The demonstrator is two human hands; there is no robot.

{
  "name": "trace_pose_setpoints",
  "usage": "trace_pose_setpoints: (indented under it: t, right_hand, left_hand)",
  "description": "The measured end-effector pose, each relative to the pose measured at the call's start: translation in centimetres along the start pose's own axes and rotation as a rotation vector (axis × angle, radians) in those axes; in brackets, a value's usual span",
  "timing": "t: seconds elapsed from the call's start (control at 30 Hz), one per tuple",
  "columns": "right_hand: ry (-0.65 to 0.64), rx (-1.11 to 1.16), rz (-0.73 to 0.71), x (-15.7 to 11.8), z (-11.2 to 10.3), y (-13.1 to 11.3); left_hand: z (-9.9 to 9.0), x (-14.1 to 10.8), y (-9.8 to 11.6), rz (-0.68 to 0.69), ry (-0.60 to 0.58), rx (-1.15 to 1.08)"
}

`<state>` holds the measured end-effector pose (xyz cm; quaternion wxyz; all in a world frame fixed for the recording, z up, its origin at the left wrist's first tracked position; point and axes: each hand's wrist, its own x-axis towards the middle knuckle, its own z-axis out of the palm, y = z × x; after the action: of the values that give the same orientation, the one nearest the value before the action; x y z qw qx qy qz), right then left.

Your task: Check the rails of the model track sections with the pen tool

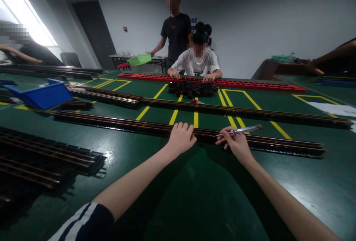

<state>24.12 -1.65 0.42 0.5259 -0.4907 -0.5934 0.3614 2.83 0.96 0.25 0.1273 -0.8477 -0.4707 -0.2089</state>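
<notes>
A long dark strip with copper-coloured rails (133, 124) runs across the green table in front of me. My left hand (182, 137) lies over its middle, fingers curled round its far edge. To the right, my right hand (235, 142) holds a screwdriver with a clear handle (244, 129) between thumb and fingers. The thin tip of the screwdriver points left, over the strip. Behind this strip a second long dark strip (250, 114) lies roughly parallel, apart from my hands.
Dark strips (50, 152) are stacked at the left, below a blue bin (47, 94). Across the table, a seated person's hands are at a red slotted rail (250, 83) and a pile of small black parts (191, 88). Another person stands holding a green tray (139, 60).
</notes>
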Motion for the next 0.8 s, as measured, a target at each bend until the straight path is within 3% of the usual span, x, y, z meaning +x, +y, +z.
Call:
trace_pose_setpoints:
  t: [0.6,0.8]
  right_hand:
    - [-0.121,-0.003,-0.033,0.0,2.8,-1.1]
    - [-0.155,-0.004,-0.050,-0.2,3.0,-1.6]
  left_hand:
    - [-0.8,-1.6,-2.3,-0.049,0.019,0.062]
    - [-1.0,-1.6,-2.0,0.021,0.015,0.059]
